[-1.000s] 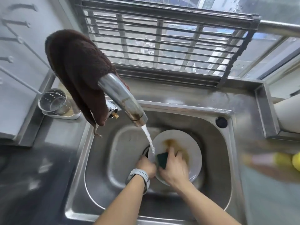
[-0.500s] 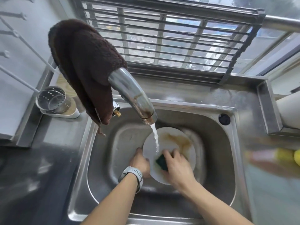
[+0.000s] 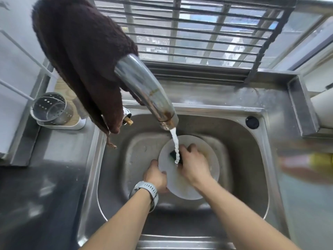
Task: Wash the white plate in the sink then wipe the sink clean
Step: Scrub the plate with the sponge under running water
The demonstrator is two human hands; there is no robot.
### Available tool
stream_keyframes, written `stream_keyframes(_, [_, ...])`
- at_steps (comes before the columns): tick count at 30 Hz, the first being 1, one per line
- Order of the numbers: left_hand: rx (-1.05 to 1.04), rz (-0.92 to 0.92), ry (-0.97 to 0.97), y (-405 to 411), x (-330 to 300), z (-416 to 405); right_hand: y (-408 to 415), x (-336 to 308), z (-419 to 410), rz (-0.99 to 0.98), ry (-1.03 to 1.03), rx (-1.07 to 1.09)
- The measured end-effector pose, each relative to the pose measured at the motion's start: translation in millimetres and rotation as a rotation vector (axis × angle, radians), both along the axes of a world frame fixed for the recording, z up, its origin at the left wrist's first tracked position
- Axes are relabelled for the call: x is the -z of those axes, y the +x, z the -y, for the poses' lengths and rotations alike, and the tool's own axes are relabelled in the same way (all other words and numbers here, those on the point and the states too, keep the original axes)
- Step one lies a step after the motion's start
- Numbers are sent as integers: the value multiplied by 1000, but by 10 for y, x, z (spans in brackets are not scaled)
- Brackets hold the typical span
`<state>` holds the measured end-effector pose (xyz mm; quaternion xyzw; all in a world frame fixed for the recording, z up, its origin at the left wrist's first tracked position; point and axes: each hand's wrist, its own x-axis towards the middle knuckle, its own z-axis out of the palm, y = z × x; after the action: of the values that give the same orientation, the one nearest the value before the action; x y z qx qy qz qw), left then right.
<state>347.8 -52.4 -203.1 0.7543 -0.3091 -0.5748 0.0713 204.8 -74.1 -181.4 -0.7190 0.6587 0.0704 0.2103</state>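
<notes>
The white plate [image 3: 180, 188] lies tilted in the steel sink [image 3: 245, 170], with faint brown smears on its right part. My left hand [image 3: 155, 175], a grey watch on its wrist, grips the plate's left rim. My right hand [image 3: 193, 163] presses a dark green sponge [image 3: 173, 154] onto the plate's face near its upper middle. Water runs from the chrome tap [image 3: 144, 91] straight onto the sponge and my right fingers. Most of the sponge is hidden under my fingers.
A dark brown cloth [image 3: 81, 56] hangs over the tap's neck. A perforated steel cup [image 3: 51, 109] stands on a white tray at the left. A blurred yellow-capped bottle [image 3: 306, 165] lies on the right counter. A barred window rack [image 3: 198, 33] rises behind the sink.
My right hand has slid the sponge up and to the left across the plate, under the water stream. The brown stain looks fainter. My left hand has kept its hold on the rim.
</notes>
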Motion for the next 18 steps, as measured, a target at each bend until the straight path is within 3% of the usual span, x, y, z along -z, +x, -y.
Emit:
stream_keyframes(3, [-58,-48,2,-11,-67,0,-359,-43,-22,-80,28,149])
stream_keyframes(5, [-73,-55,4,-12,-99,-37,-320,-151,-328,-99,65,118])
stream_keyframes(9, [-46,-51,9,9,-131,-95,93,-160,-224,85,52,7])
stream_keyframes(14, [-125,-111,19,25,-155,-55,-359,-163,-90,-56,44,187])
stream_keyframes(16, [-106,-122,36,1,-208,-55,-314,-275,-428,-94,92,125])
stream_keyframes(18, [-72,-116,49,-2,-214,-71,-60,-307,-471,16,106,34])
